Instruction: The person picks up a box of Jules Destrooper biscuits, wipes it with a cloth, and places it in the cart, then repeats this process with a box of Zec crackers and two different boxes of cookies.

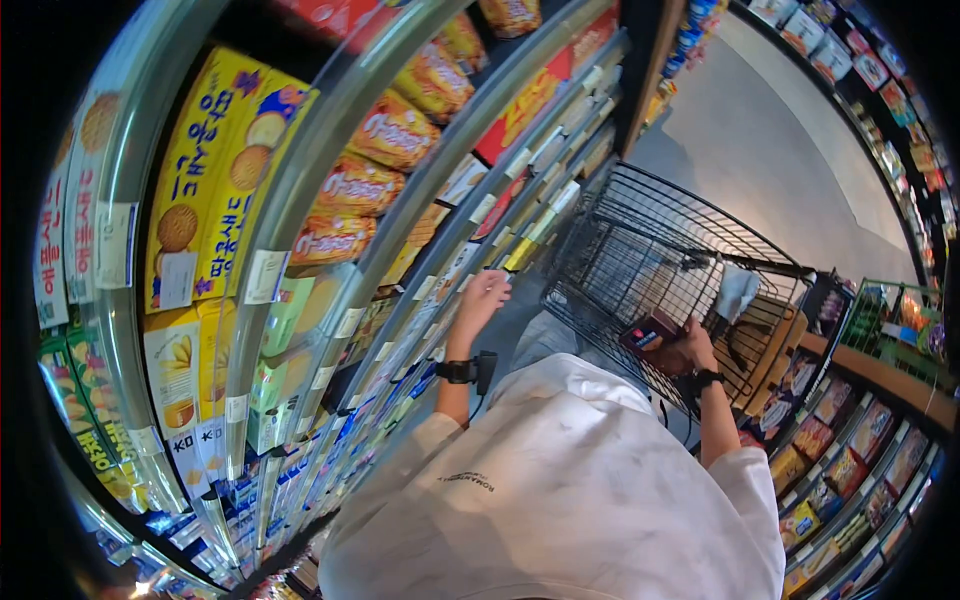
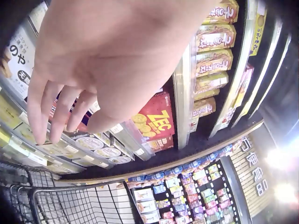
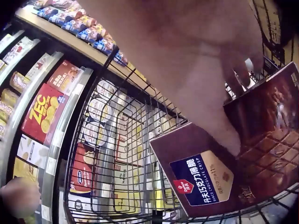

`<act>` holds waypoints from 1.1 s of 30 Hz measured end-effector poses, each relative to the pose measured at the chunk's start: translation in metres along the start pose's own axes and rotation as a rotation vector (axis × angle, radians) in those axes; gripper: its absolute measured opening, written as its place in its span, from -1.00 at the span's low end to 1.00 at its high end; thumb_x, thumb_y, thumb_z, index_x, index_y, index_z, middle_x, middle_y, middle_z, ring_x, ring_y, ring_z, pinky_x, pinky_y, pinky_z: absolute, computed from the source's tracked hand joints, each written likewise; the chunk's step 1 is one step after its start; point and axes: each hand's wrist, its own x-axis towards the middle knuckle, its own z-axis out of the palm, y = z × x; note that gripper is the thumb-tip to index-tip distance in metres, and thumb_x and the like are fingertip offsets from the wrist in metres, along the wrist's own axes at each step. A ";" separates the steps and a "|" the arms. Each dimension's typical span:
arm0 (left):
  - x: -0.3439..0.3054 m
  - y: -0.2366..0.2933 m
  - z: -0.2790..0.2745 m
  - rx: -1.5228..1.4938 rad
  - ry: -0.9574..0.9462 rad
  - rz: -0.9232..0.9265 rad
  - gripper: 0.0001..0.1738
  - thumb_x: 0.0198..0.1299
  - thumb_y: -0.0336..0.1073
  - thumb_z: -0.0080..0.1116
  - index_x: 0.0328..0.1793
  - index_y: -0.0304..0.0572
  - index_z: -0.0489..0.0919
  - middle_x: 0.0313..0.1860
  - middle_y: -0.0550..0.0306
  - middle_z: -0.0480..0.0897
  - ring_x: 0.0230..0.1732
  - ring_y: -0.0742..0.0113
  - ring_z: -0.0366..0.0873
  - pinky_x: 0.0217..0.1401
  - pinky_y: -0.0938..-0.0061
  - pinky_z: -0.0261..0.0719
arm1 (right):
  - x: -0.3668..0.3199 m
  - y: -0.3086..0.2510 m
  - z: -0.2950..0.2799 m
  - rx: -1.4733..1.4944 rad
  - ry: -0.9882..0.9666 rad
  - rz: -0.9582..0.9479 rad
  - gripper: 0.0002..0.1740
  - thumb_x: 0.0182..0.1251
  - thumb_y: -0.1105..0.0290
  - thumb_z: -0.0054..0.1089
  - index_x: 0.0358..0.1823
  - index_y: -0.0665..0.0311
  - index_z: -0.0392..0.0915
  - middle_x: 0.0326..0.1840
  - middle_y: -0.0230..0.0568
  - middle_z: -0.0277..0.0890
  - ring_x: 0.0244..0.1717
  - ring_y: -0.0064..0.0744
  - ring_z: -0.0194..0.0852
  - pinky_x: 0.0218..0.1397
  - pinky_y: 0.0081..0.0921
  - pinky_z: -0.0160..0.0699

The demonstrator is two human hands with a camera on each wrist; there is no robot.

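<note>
My right hand (image 1: 697,347) grips a dark brown box of chocolate crisps (image 3: 201,182), thumb across its front face. The box is tilted and sits at the near side of a black wire shopping cart (image 1: 700,208); part of it is covered by the hand. My left hand (image 1: 483,293) holds nothing, its fingers loosely bent, in front of the snack shelves on the left. In the left wrist view a red ZEC box (image 2: 159,116) stands on a shelf beyond that palm.
Tall shelves on the left carry yellow biscuit boxes (image 1: 205,180) and orange snack packs (image 1: 365,185). Inside the cart lie a pale bag (image 1: 737,292) and a brown carton (image 1: 775,365). More stocked shelves line the right, with a green basket (image 1: 875,320) above them.
</note>
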 end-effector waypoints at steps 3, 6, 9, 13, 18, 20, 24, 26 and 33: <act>0.020 -0.002 0.009 0.012 -0.081 -0.007 -0.69 0.45 -0.20 0.09 0.15 -0.26 0.57 -0.12 0.03 0.71 -0.19 0.38 0.68 -0.15 0.53 0.61 | -0.023 -0.014 -0.013 0.034 0.016 -0.023 -0.39 -0.20 0.19 0.66 -0.11 0.25 0.55 -0.19 -0.02 0.69 -0.09 0.00 0.68 -0.02 -0.21 0.63; 0.037 -0.008 0.024 -0.013 -0.180 0.051 -0.69 0.42 -0.23 0.14 0.13 -0.31 0.58 -0.16 0.05 0.71 -0.18 0.39 0.66 -0.14 0.51 0.61 | -0.052 -0.033 -0.036 0.330 0.255 -0.025 -0.53 -0.03 0.25 0.61 -0.19 0.34 0.55 -0.39 -0.21 0.63 -0.34 -0.38 0.60 -0.20 -0.43 0.56; 0.059 -0.019 0.045 0.094 -0.304 0.139 -0.61 0.45 -0.16 0.15 0.19 -0.32 0.54 -0.09 0.06 0.69 -0.16 0.40 0.65 -0.10 0.51 0.62 | -0.080 -0.065 -0.070 0.546 0.365 -0.008 -0.61 0.25 0.25 0.49 -0.17 0.38 0.50 -0.37 -0.44 0.48 -0.34 -0.61 0.33 -0.25 -0.59 0.41; 0.021 0.035 0.081 0.217 -0.459 0.129 -0.37 0.37 0.04 0.24 0.30 -0.39 0.50 0.04 -0.06 0.68 -0.02 0.31 0.65 0.04 0.45 0.62 | -0.138 -0.169 -0.113 0.958 0.389 -0.053 -0.64 0.38 0.25 0.39 -0.06 0.40 0.54 -0.19 -0.46 0.54 -0.20 -0.67 0.38 -0.13 -0.65 0.38; -0.039 0.049 0.103 0.127 -0.477 0.178 -0.22 0.34 0.13 0.26 0.40 -0.41 0.41 0.25 -0.18 0.58 0.16 0.26 0.60 0.21 0.38 0.55 | -0.154 -0.195 -0.101 1.065 0.038 -0.251 -0.63 0.42 0.27 0.33 0.08 0.41 0.57 -0.03 -0.38 0.62 -0.05 -0.67 0.49 0.07 -0.66 0.43; -0.074 0.065 0.096 0.205 -0.448 0.107 -0.26 0.35 0.08 0.25 0.39 -0.40 0.42 0.28 -0.13 0.57 0.17 0.26 0.59 0.23 0.37 0.54 | -0.156 -0.202 -0.091 0.990 -0.088 -0.260 -0.59 0.41 0.25 0.34 0.10 0.43 0.55 -0.03 -0.32 0.62 -0.05 -0.63 0.52 0.09 -0.63 0.46; -0.114 0.005 0.080 -0.113 -0.230 0.230 -0.34 0.32 -0.13 0.33 0.43 -0.31 0.39 0.29 0.05 0.56 0.21 0.34 0.55 0.28 0.42 0.54 | -0.161 -0.210 -0.061 0.976 -0.207 -0.366 -0.43 0.44 0.26 0.31 0.31 0.46 0.36 0.06 -0.23 0.58 0.02 -0.57 0.50 0.11 -0.58 0.48; -0.142 -0.003 0.058 -0.170 -0.157 0.169 -0.33 0.30 -0.19 0.35 0.45 -0.29 0.37 0.29 0.07 0.56 0.22 0.35 0.55 0.29 0.43 0.54 | -0.166 -0.216 -0.048 0.973 -0.276 -0.425 -0.37 0.45 0.30 0.28 0.40 0.41 0.25 0.06 -0.23 0.56 0.04 -0.55 0.48 0.10 -0.56 0.48; -0.247 -0.044 -0.008 -0.364 0.355 0.243 -0.48 0.27 -0.17 0.37 0.26 -0.30 0.55 0.07 0.15 0.67 0.03 0.42 0.58 0.13 0.51 0.53 | -0.161 -0.249 0.021 0.761 -0.730 -0.606 -0.46 0.49 0.36 0.18 0.40 0.38 0.28 0.10 -0.12 0.58 0.11 -0.39 0.57 0.20 -0.48 0.51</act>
